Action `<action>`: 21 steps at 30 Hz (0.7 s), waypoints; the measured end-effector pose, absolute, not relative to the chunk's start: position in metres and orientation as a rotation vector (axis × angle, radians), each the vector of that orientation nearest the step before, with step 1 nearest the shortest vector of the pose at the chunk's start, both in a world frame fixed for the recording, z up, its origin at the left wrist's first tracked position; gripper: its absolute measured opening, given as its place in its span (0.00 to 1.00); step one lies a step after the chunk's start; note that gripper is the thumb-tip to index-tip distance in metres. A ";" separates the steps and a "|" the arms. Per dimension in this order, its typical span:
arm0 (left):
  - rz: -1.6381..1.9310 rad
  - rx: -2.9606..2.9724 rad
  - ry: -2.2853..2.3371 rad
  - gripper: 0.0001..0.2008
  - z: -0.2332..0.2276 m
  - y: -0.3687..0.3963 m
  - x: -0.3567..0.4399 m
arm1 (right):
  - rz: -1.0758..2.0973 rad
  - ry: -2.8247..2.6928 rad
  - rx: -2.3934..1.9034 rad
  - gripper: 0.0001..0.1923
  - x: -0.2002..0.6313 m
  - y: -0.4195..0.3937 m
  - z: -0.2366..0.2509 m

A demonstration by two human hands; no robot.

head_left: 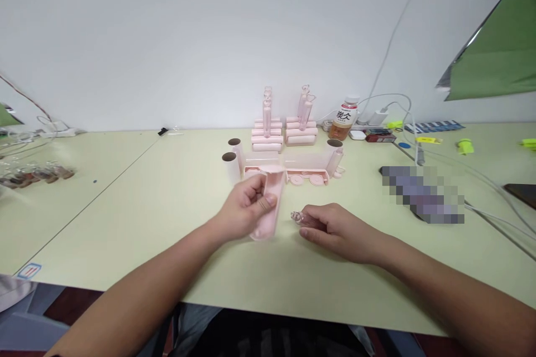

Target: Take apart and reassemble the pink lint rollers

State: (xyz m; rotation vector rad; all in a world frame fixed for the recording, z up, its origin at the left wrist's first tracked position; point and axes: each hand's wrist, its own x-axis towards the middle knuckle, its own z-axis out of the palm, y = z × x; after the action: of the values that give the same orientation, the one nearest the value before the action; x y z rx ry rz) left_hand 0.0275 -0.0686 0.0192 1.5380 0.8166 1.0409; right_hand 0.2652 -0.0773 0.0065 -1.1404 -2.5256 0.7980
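Worktop [138, 217] of pale green-yellow runs the full width under a plain white wall, with a seam slanting across its left part. At the far left edge lie small glass jars [37, 172] and a tangle of wires; the stretch between them and the middle is bare down to the near edge, where a small label [29, 271] sits at the corner.

Left hand [247, 209] is clamped around a pink cover [268, 203], fingers wrapped on its left side, holding it tilted just above the surface in the middle. Just beside it, the right hand [335, 228] rests on the worktop with fingers pinched together on a small clear handle piece [297, 216].

Behind the hands, toward the far edge, stand pink rollers [234, 163], a flat pink tray [301, 170] and two stacks of pink parts [282, 131]. To their right stands a bottle [344, 118] by the wall, then white cables [422, 145] trailing toward the right edge, and a green sheet [502, 50] hanging at the upper right. Bare surface lies between the hands and the near edge.
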 end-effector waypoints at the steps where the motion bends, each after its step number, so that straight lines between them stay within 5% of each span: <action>1: 1.062 1.585 0.855 0.20 0.025 -0.065 0.019 | 0.725 -2.558 -1.125 0.14 0.264 -0.077 0.007; 7: 0.955 1.788 1.338 0.14 0.039 -0.050 -0.014 | 0.476 -2.710 -0.748 0.09 0.240 -0.083 -0.001; 17: 0.704 2.161 1.697 0.13 0.039 -0.048 -0.007 | 0.530 -2.953 -0.908 0.28 0.190 -0.069 -0.003; 21: 0.602 2.250 1.742 0.13 0.036 -0.046 -0.008 | 0.521 -2.976 -0.902 0.27 0.188 -0.078 -0.003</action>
State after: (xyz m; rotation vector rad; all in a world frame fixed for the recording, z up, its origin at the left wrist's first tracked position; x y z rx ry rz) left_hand -0.0076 -0.0458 0.0356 2.2501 1.7423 0.6016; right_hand 0.1881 -0.0781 -0.0027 -0.9022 -2.9763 0.5214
